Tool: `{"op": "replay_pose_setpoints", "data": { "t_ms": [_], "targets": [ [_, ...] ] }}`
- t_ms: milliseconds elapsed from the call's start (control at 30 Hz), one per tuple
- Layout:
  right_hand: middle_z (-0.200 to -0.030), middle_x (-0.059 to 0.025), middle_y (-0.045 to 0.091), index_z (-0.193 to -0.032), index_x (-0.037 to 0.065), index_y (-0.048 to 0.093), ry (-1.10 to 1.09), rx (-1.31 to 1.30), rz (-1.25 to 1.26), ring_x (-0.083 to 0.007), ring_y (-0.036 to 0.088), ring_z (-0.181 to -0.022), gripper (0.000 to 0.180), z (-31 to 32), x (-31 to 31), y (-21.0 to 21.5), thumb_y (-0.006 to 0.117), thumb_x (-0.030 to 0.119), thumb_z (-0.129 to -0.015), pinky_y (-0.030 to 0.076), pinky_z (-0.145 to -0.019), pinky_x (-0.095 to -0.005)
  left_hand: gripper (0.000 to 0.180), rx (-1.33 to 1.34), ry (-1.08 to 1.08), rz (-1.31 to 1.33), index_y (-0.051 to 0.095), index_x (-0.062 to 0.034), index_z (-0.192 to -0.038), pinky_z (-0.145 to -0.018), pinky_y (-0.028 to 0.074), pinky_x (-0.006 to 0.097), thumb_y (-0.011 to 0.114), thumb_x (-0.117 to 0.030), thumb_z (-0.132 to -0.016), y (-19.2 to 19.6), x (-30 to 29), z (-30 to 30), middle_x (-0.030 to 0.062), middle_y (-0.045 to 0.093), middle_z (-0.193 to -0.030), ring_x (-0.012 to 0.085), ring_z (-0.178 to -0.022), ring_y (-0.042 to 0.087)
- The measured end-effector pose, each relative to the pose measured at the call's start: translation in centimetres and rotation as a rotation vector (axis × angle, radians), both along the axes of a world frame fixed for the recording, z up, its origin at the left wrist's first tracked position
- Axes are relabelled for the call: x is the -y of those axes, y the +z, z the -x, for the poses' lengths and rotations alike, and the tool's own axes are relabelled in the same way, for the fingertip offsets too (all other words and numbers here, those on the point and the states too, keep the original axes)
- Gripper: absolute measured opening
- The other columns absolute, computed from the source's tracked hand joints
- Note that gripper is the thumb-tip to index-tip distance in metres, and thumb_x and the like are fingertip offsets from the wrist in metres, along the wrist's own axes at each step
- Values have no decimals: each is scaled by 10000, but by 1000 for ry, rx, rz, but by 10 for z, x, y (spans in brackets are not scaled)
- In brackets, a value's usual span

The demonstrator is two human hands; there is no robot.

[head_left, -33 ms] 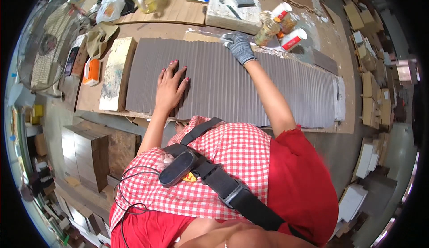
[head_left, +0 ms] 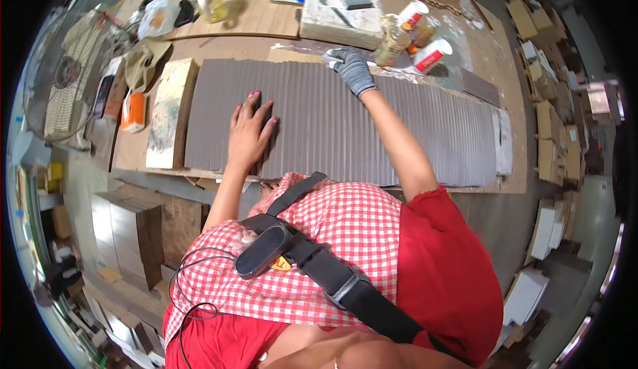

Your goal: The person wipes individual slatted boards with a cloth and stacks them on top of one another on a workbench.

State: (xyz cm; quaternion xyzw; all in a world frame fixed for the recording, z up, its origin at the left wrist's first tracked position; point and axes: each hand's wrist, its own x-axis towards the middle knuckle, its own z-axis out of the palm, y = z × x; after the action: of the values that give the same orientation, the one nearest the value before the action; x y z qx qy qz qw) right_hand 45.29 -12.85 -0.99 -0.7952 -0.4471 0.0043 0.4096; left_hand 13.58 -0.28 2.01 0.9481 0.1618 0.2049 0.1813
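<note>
Two hands work our grey ribbed panel (head_left: 345, 126) at frame centre: left hand (head_left: 249, 133) spread flat steadying it, gloved right hand (head_left: 352, 70) closed on a cloth (head_left: 332, 55) at its upper edge.

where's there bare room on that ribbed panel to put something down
The grey ribbed panel is bare between the left hand and the gloved right hand, and along its right stretch toward the white end strip. Behind it is crowded: bottles and cans, white block.
</note>
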Motion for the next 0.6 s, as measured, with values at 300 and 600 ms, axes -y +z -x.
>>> {"op": "replay_pose_setpoints", "data": {
  "t_ms": [300,600],
  "targets": [
    [-1083,-37,703,-1137,22,679,-92,-992,-663,-137,646,-935,275,67,79,45,682,30,-862,515,-835,-267,567,-106,-13,-135,388,-91,-1455,-1171,177,468,492,-353,-963,-4,-7,3,129,330,-1525,284,-1428,271],
    [-966,-43,674,-1139,43,641,-305,-1165,-981,-150,639,-828,251,88,181,32,637,35,-888,551,-730,-310,549,-164,13,-143,370,-137,-1478,-1181,149,454,441,-355,-978,2,-13,25,114,311,-1537,277,-1432,266]
  ]
}}
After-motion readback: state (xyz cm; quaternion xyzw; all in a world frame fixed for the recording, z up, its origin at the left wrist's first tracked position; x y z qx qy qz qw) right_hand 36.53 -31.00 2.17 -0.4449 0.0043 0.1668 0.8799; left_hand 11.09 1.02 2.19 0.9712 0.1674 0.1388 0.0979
